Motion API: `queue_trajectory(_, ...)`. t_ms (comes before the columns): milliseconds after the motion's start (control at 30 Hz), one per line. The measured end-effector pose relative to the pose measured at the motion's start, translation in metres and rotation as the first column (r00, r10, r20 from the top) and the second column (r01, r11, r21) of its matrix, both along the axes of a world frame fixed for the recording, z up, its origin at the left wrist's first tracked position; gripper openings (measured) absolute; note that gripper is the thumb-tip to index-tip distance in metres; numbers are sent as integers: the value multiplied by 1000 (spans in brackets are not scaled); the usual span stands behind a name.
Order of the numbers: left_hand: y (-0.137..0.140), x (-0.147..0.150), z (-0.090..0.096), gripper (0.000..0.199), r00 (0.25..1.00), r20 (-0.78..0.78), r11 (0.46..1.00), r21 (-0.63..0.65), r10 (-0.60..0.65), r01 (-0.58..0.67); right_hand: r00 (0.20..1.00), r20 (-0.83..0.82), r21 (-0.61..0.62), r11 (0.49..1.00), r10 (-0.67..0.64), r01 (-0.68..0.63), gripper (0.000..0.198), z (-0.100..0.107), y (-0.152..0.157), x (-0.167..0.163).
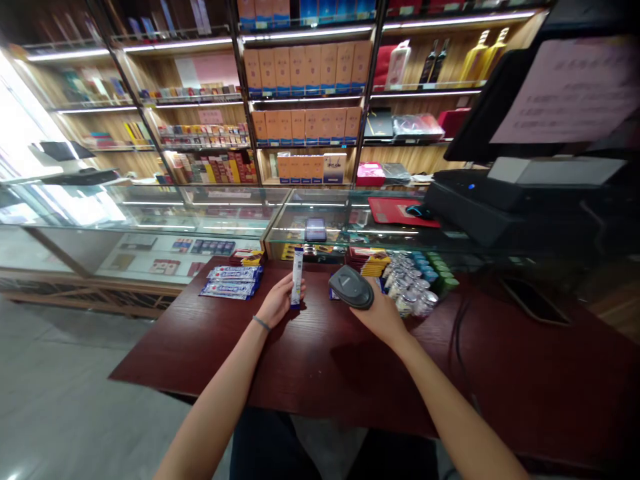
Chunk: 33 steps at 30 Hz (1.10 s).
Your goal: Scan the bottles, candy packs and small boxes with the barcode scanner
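Note:
My left hand (279, 302) is closed around a slim blue-and-white wrapped snack bar (297, 277), held upright above the table with a printed side toward me. My right hand (383, 313) grips a dark grey barcode scanner (351, 287), whose head points left toward the bar, a short gap apart from it. Left of my left hand lies a pile of similar blue-and-white wrapped bars (231, 282). Part of another blue package shows behind the scanner, mostly hidden by it. My right fingers are largely hidden under the scanner.
The dark red table (310, 360) meets a glass display counter (240, 213). Yellow-and-brown packets (374, 262), clear-wrapped cylinders (410, 293) and green packs (442, 270) stand right of the scanner. A phone (533, 300), a cable (456, 333) and a monitor (493, 100) are at right.

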<state>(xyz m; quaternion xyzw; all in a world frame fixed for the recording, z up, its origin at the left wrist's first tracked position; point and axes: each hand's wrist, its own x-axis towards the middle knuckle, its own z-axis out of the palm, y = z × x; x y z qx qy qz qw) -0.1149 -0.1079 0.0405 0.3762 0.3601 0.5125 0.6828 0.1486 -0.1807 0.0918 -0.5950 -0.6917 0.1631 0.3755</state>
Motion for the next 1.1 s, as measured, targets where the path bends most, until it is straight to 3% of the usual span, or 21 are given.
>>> queue_trajectory(133, 2, 12, 0, 52, 945, -302, 961, 276, 123, -37, 985, -169, 104, 993, -35, 53, 46, 2, 7, 22)
queue_trajectory(200, 2, 22, 1, 48, 844, -489, 896, 444, 220, 24, 974, -221, 142, 986, -55, 88, 51, 3, 8, 34)
queue_trajectory(300, 1, 40, 3, 38, 669, -651, 755, 624, 360, 201, 965, -250, 170, 978, -79, 124, 56, 6, 1, 49)
queue_trajectory(400, -3, 63, 0, 34, 528, -738, 641, 653, 421, 403, 954, -283, 171, 973, -102, 155, 57, 9, -13, 61)
queue_trajectory(533, -8, 94, -8, 32, 394, -789, 571, 614, 472, 545, 931, -322, 128, 967, -170, 220, 51, 12, -38, 74)
queue_trajectory(733, -6, 130, -18, 32, 388, -768, 497, 631, 510, 595, 915, -348, 67, 968, -204, 241, 36, 10, -69, 93)
queue_trajectory(1100, -2, 143, -37, 35, 313, -749, 490, 632, 584, 601, 903, -356, 117, 948, -238, 296, 31, -5, -82, 97)
